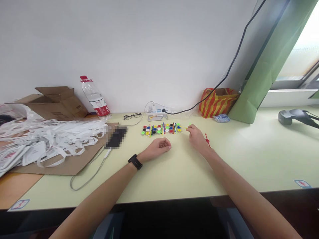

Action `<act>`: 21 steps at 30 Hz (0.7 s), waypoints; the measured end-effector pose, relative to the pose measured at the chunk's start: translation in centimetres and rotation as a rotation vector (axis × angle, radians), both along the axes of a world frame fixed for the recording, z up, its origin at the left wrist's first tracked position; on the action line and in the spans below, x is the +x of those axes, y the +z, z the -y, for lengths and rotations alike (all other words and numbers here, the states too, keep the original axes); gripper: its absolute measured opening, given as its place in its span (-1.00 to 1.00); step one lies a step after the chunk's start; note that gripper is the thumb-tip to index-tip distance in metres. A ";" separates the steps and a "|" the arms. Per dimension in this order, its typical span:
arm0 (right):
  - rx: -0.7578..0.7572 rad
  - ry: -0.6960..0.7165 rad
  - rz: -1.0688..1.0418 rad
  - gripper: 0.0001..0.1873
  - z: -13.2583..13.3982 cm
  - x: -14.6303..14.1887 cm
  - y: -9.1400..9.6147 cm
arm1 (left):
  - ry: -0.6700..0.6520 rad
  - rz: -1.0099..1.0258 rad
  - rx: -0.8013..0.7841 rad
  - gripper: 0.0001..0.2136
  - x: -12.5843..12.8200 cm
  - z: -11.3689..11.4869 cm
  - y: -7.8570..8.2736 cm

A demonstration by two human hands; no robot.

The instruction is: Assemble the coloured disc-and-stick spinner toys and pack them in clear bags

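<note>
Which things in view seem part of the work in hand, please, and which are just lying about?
Apparently in use: colored discs, colored sticks among them, yellow piece in the right hand, red piece.
Seemingly unrelated: eyeglasses, bottle, cardboard box, striped bag.

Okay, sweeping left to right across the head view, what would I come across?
Box, bottle, glasses, coloured discs, right hand, packet, headset.

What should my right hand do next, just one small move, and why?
Probably lay the small yellow piece down beside the right end of the row of coloured discs: your right hand appears to pinch it close by there, and other thin coloured pieces lie between groups of discs.
</note>
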State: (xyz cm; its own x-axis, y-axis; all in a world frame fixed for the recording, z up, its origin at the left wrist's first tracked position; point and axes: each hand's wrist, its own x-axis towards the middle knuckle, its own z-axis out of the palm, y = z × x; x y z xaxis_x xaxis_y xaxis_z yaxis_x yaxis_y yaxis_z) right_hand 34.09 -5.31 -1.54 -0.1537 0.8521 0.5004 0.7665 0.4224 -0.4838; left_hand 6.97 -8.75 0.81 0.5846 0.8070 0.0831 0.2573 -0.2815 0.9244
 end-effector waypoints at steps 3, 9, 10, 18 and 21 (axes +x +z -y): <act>-0.025 0.011 0.059 -0.63 -0.1 0.3 0.0 | 0.001 -0.006 0.003 -0.76 0.0 -0.1 -0.1; -0.068 0.012 0.093 -0.64 0.1 0.3 0.0 | 0.000 -0.005 -0.002 -0.76 0.0 0.0 0.0; -0.070 0.017 0.094 -0.65 0.1 0.3 0.0 | 0.000 -0.006 -0.003 -0.76 0.0 0.0 0.0; -0.055 0.031 0.078 -0.64 0.2 0.3 0.3 | -0.002 0.002 0.007 -0.74 0.1 0.0 0.1; -0.043 0.032 0.068 -0.63 0.2 0.4 0.5 | 0.000 0.004 0.005 -0.73 0.1 0.0 0.1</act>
State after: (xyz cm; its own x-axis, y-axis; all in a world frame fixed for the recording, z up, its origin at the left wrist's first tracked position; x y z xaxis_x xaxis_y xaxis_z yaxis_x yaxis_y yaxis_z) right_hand 34.45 -5.46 -1.09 -0.2139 0.8668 0.4505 0.7844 0.4273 -0.4496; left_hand 7.06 -8.77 0.87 0.5841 0.8068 0.0893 0.2534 -0.2857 0.9242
